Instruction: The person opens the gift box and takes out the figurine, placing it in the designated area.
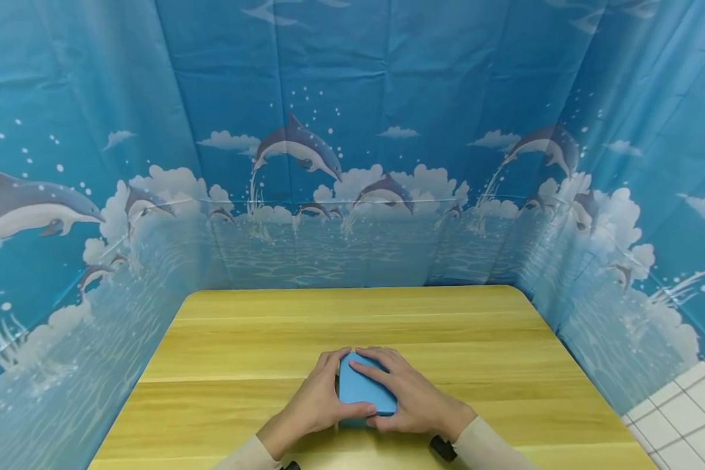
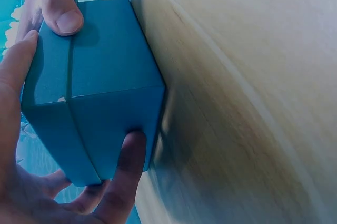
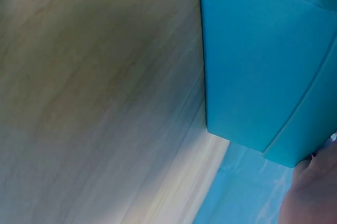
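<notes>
blue box rests on wooden table, lid on; we grasp it from both sides, left hand and right hand. uneven pull, we judge, could tilt lid; loose grip could let box slip.

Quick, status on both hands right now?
Left hand: closed, gripping the blue box from its left side.
Right hand: closed, gripping the same box from its right side.
</notes>
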`<state>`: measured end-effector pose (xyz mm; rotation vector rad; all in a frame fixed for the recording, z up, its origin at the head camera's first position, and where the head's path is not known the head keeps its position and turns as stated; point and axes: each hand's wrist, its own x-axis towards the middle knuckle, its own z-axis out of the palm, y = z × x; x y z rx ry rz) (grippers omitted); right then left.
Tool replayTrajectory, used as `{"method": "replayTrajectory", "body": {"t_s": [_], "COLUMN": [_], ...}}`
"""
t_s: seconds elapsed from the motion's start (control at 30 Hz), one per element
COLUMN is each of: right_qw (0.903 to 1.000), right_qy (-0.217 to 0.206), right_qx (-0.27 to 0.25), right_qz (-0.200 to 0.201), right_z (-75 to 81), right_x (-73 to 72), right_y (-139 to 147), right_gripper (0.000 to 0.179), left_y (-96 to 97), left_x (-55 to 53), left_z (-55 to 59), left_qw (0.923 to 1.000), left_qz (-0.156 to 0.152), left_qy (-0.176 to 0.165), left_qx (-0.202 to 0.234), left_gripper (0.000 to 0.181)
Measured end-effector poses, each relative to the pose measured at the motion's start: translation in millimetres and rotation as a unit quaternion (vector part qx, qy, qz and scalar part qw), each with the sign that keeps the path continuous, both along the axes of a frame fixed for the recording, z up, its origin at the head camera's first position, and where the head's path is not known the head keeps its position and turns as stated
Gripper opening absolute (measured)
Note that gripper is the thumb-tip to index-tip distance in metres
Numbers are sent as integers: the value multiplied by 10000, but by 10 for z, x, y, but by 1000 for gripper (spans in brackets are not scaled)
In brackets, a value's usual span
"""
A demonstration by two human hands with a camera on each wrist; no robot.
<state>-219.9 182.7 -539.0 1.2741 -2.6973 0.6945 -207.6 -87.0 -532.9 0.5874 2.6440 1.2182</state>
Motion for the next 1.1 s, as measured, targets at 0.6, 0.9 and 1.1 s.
{"method": "replayTrajectory", "body": {"t_s": [0.6, 0.9, 1.1], "right_qw": [9907, 9863, 9783], "right_qy": [-1242, -1468, -1881], "right_qx": [-273, -480, -628], "right_qz": [-486, -581, -597], "right_z": [-14, -17, -39], "right_x": [111, 114, 115], "right_y": [416, 495, 523], "right_gripper": [94, 87, 88], "left_y": [42, 27, -44], "left_x": [69, 72, 70], "left_z": [-24, -34, -35], "left_qw": [9997, 9998, 9990], "left_qz": [203, 129, -152], "left_qy": [120, 106, -68], "left_qx": [53, 130, 420], "left_gripper": [123, 121, 116]}}
